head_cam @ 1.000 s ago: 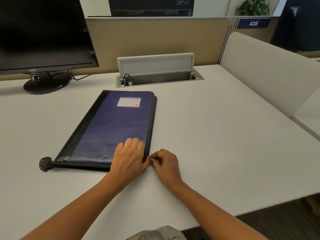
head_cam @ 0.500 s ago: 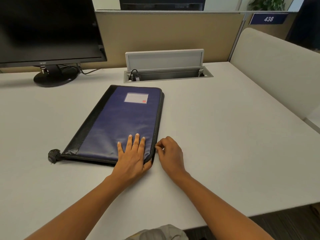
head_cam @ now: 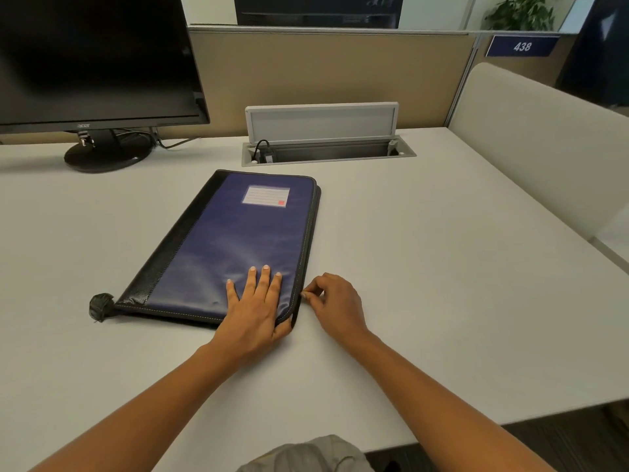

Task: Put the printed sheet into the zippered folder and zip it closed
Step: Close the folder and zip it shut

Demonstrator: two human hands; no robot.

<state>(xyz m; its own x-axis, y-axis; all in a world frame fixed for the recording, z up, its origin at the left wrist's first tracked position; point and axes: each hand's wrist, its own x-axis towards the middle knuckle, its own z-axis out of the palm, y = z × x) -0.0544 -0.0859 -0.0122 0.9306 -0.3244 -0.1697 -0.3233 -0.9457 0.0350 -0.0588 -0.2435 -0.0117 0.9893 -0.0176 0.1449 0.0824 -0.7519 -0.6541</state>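
Note:
A blue zippered folder (head_cam: 235, 240) with a black spine and a white label lies closed on the white desk (head_cam: 425, 267). My left hand (head_cam: 257, 304) presses flat on its near right corner, fingers spread. My right hand (head_cam: 335, 301) is at the folder's right edge near that corner, thumb and forefinger pinched together at the zipper; the pull itself is too small to see. No printed sheet is visible.
A black monitor (head_cam: 95, 59) on a round stand sits at the back left. An open cable hatch (head_cam: 323, 144) with a raised lid lies behind the folder. A beige partition (head_cam: 531, 137) borders the desk's right side. A black strap end (head_cam: 100, 306) sticks out at the folder's near left corner.
My right hand has slid a little away from me along the folder's right edge, past the corner. My left hand flattened and spread its fingers on the cover.

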